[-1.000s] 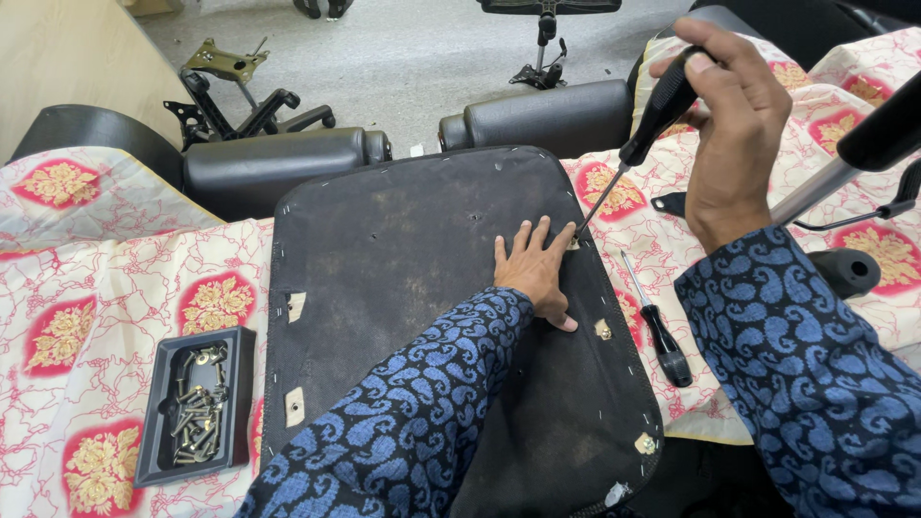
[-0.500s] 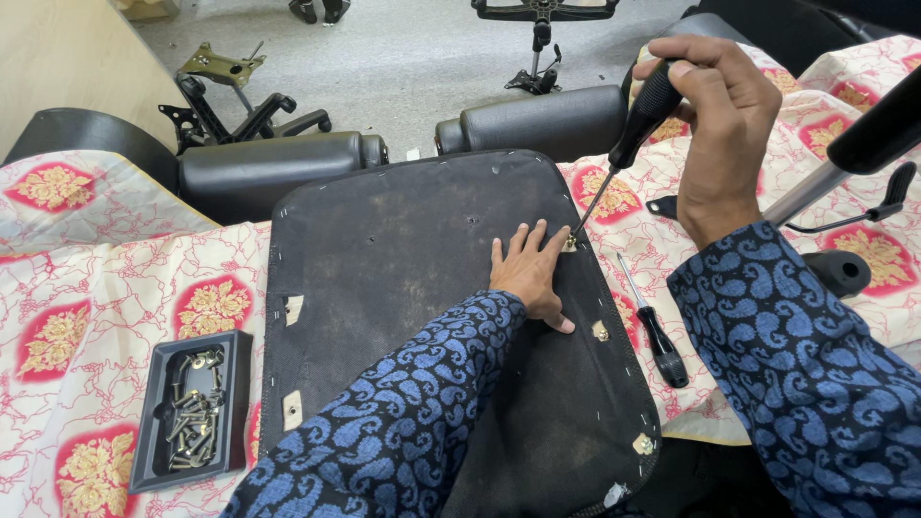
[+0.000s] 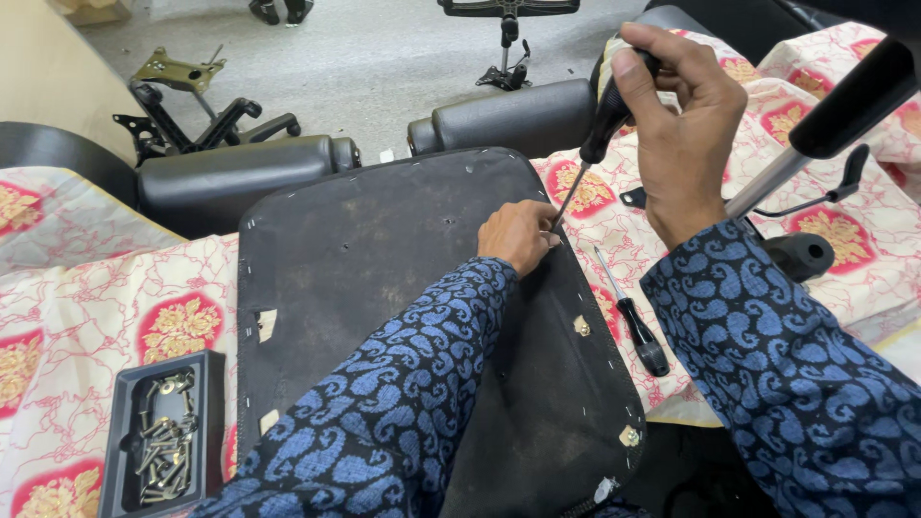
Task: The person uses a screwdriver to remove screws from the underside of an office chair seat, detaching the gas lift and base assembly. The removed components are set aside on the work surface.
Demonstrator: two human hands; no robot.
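Two hands work at the right edge of a dark, upturned seat pan (image 3: pixel 384 278) that fills the middle of the frame, lying on a cream cloth (image 3: pixel 86 307) printed with red and gold flowers. The right hand (image 3: pixel 676 134), in the upper right, has its fingers wrapped tight around the black handle of a screwdriver (image 3: pixel 600 120); the tool slants down and to the left, and its thin shaft ends at the seat pan's edge, right against the left hand. The left hand (image 3: pixel 518 235), just right of centre, rests on the pan with its fingers curled together around the spot where the tip lands (whether they pinch a screw there cannot be told, since the knuckles hide it). Both arms wear dark blue sleeves with a lighter paisley pattern.

A second screwdriver (image 3: pixel 628 317), also black-handled, lies loose on the cloth just right of the pan, below the hands. Small pale fastening plates sit along the pan's right rim, one of them (image 3: pixel 581 326) close under the left wrist, and others along its left rim. In the lower left corner a black tray (image 3: pixel 120 403) holds a heap of metal screws. A chrome rod with a black grip (image 3: pixel 825 115) crosses the upper right corner. Black padded armrests (image 3: pixel 240 177) lie above the pan, and chair-base parts (image 3: pixel 182 91) rest on the grey floor in the upper left.
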